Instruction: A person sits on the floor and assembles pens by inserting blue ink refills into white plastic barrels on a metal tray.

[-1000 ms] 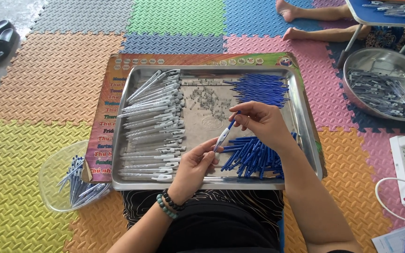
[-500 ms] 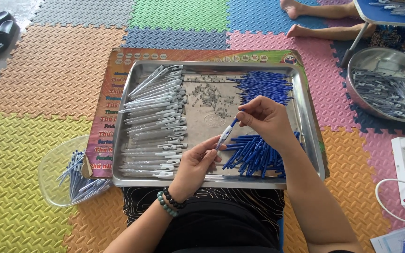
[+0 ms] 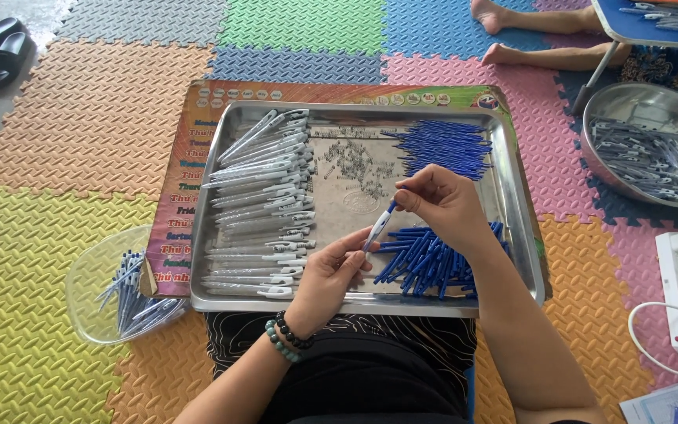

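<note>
- Pen, white and blue and partly put together, sits just below the centre of the frame, slanted up to the right between both hands over the steel tray.
- Left hand is curled around the lower end of the pen, fingers closed on it; beaded bracelets sit on its wrist.
- Right hand pinches the upper blue end between thumb and fingertips, fingers narrow and bent.
- Step in hand, as I judge it: joining a blue part to the white body of the pen, the two pieces lined up along one axis.
- Next move probably calls for a straight push or twist along that axis while the left hand keeps the body steady; how far the parts are seated cannot be told.
- Loose blue parts lie in a heap just beneath the right hand.
- Blue refills lie in the tray's upper right.
- White pen bodies fill the tray's left side.
- Small springs are scattered at the tray's centre top.
</note>
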